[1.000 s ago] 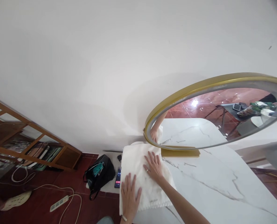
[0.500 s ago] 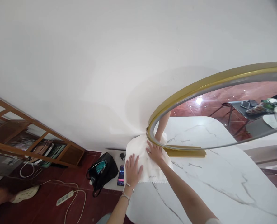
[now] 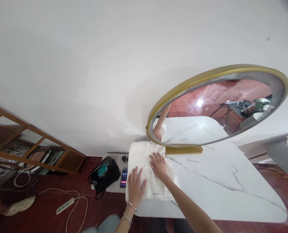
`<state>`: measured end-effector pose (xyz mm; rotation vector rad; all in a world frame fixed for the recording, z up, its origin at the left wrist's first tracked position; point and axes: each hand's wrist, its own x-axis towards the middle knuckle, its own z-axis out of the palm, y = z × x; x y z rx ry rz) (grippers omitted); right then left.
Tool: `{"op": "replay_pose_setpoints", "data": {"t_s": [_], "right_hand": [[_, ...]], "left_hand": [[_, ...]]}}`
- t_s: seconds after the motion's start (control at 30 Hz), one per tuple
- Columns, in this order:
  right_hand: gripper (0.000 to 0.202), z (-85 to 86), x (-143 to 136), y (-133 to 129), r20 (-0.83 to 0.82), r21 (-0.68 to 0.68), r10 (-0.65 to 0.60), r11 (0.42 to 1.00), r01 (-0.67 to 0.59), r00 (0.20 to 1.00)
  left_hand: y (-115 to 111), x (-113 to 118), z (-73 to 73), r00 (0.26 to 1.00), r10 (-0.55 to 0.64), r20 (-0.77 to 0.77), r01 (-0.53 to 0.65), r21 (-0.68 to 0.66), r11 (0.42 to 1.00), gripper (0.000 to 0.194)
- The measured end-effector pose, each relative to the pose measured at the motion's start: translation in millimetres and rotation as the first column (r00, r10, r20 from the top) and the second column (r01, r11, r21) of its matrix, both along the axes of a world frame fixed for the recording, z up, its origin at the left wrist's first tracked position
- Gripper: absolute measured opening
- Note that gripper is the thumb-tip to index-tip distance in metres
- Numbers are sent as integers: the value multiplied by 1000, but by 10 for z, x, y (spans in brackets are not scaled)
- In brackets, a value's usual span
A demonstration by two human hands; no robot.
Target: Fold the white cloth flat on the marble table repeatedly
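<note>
A white cloth [image 3: 146, 152] with a scalloped edge lies spread at the left end of the white marbled table [image 3: 221, 194]. My left hand [image 3: 135, 187] rests flat on the cloth's left part, fingers spread. Further right, my right hand [image 3: 159, 165] presses on the same cloth with its fingers apart; a ring shows on one finger. Just beyond the cloth, on the table, stands a round mirror with a gold frame [image 3: 202, 77] and a gold base [image 3: 185, 150]. An arm and hand on the cloth are reflected in it.
Left of the table, a black bag [image 3: 104, 176] and a phone [image 3: 123, 178] lie on a pale surface. A power strip [image 3: 65, 206] and cables are on the red floor, near a person's shoe [image 3: 21, 205]. A wooden shelf [image 3: 72, 160] stands against the wall.
The view has shifted, showing more of the mirror and the table's near edge. My right hand has moved toward me on the cloth, away from the mirror's rim. My left hand stays on the cloth.
</note>
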<state>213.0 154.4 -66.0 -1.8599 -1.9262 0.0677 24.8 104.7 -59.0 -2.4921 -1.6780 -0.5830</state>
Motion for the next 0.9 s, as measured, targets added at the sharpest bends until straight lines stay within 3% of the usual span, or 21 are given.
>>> {"op": "replay_pose_setpoints", "data": {"t_s": [0.2,0.37,0.5,0.6,0.8,0.9], "right_hand": [[35,-66,-82,-606,-26,94,11,995,-9,1000],[36,-122,-124,-873,-68,161,49,986,-38,996],[40,-142,-9,-940,-133,186,93,980,-67,987],[40,-127,202,-973,-183,175,56,984,-23,982],[33,-54,859,-1097,-205,145,-72,984,103,976],[26,-26,1160,-1154,-197,130,-99,984,126,975]], "left_hand": [[-598,-110,-28,1000,-20,-21,20,15,1000,51],[-876,-167,-74,1000,14,27,-14,7,1000,46],[-865,-57,-114,992,51,113,-48,-27,998,38],[-780,124,-78,987,15,158,3,-114,994,33],[-631,698,102,962,-97,254,169,-281,945,27],[-497,989,112,941,-102,323,207,-310,928,27]]}}
